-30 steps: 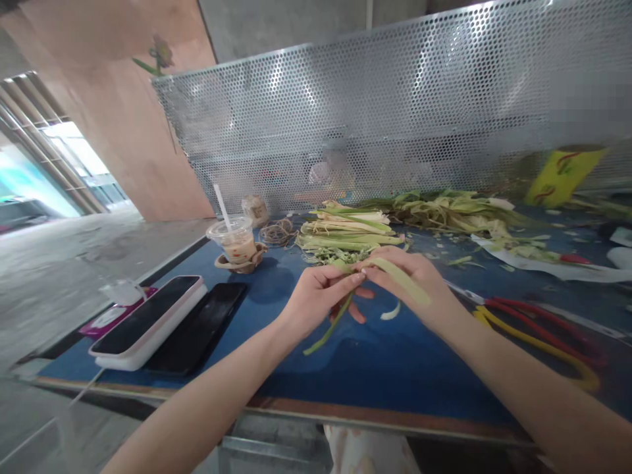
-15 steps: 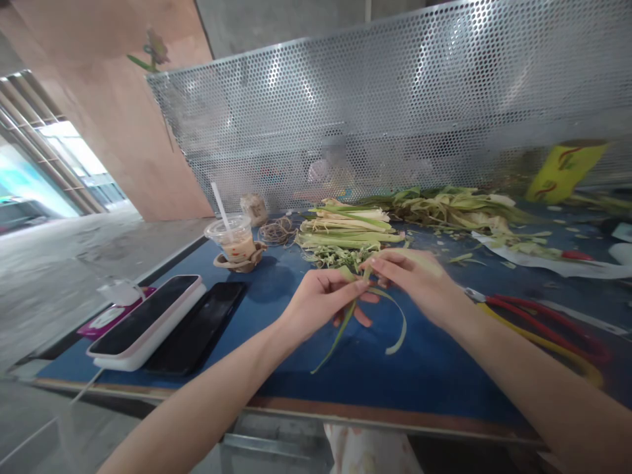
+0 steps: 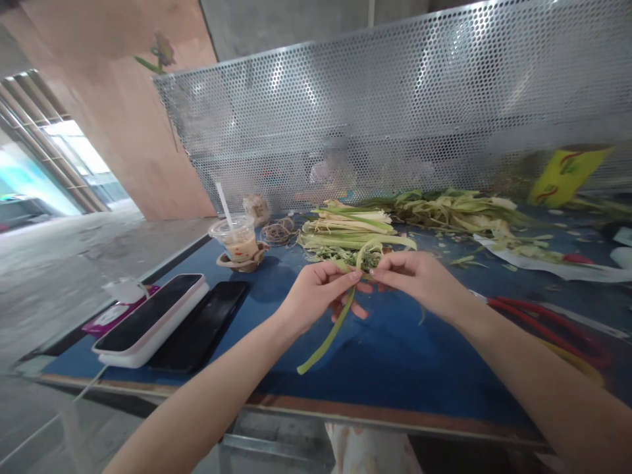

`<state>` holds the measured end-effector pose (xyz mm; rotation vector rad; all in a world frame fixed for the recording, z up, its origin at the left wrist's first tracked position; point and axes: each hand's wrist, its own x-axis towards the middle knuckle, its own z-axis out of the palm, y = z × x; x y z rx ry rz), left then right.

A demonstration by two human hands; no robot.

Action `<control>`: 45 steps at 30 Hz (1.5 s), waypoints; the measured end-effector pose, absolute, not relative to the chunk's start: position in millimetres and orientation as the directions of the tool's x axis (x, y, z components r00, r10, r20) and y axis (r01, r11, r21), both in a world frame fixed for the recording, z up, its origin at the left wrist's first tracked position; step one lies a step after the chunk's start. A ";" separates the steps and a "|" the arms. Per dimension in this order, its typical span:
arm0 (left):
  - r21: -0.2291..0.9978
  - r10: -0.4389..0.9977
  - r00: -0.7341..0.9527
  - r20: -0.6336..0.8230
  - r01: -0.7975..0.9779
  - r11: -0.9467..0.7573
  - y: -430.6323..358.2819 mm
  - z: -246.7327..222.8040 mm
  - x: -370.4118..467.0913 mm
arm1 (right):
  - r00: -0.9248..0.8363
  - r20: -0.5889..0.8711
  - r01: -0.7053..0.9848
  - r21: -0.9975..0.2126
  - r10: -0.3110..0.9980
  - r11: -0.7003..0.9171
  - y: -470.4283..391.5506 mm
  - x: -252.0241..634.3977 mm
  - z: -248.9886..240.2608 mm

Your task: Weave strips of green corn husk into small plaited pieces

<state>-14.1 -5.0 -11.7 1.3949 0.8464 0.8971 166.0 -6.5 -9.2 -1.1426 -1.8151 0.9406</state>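
Note:
My left hand (image 3: 318, 289) pinches a long green leaf strip (image 3: 326, 342) between thumb and forefinger, its other fingers curled behind. One end of the strip hangs toward the table's front edge, and another length bends up and over to the right above my hands. My right hand (image 3: 417, 280) is closed at the same crossing point, fingertips pressed on the strip close to the left thumb. Just behind lie a heap of small shredded green pieces (image 3: 323, 253) and a stack of pale green stalks (image 3: 345, 227).
Red-handled scissors (image 3: 538, 316) lie at right, partly behind my forearm. More leaves (image 3: 454, 210) and a yellow packet (image 3: 567, 174) are at the back right. At left stand a drink cup (image 3: 237, 238), a white-cased device (image 3: 153, 319) and a black phone (image 3: 200, 326). A perforated metal panel (image 3: 306, 99) borders the back.
A strip end that curled down right of my fingers now arches up and over behind them. The hanging end has swung left, and my right hand has shifted slightly lower.

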 end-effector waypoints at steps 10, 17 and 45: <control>0.966 0.906 0.424 -0.007 -0.231 0.115 -1.4 -8.2 -18.2 | -0.219 0.560 0.629 -0.545 0.799 0.555 -5.7 165.4 -17.9; 0.966 0.927 0.374 0.014 -0.243 0.083 2.1 -10.6 -19.8 | -0.487 0.781 0.704 0.085 0.392 0.705 -14.8 156.9 -27.6; 0.984 0.963 0.205 0.175 -0.014 -0.176 -1.1 -12.3 -14.1 | -0.217 0.296 0.318 -0.880 0.930 0.354 -8.0 153.2 -24.7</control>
